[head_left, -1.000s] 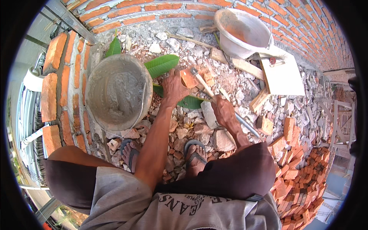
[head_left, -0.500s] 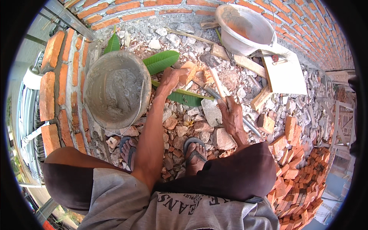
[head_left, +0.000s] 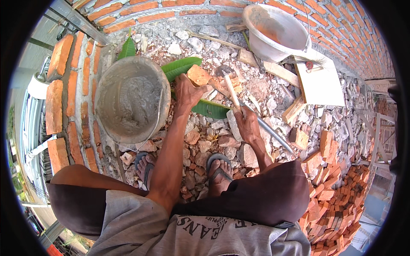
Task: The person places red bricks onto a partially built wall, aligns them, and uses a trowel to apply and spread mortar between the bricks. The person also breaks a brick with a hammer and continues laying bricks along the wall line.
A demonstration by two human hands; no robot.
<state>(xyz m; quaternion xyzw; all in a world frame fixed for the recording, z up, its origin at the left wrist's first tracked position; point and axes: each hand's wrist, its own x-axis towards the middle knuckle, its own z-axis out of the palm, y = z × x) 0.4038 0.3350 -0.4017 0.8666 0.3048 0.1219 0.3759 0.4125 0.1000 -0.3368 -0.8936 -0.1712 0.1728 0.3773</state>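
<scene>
My left hand [head_left: 187, 91], fingers curled, grips a broken orange brick piece [head_left: 198, 75] over the rubble. Just to its right, my right hand [head_left: 245, 121] is closed on the pale wooden handle of a hammer [head_left: 230, 88], whose dark head is near the brick. A grey metal pipe [head_left: 276, 133] slants beside my right hand. Green leaves [head_left: 209, 110] lie under and around my hands. A bucket of wet grey mortar [head_left: 103, 99] stands left of my left hand.
Low brickwork [head_left: 54, 104] borders the left; a brick wall [head_left: 200, 10] curves behind. A pale bucket [head_left: 277, 51], a white board [head_left: 322, 85] and wood offcuts [head_left: 292, 111] lie right. A brick heap [head_left: 337, 205] fills the lower right. My sandalled feet stand on rubble.
The hammer head rose to the right, then came slightly back left. My right hand moved with it. My left hand has shifted slightly left and turned the brick piece.
</scene>
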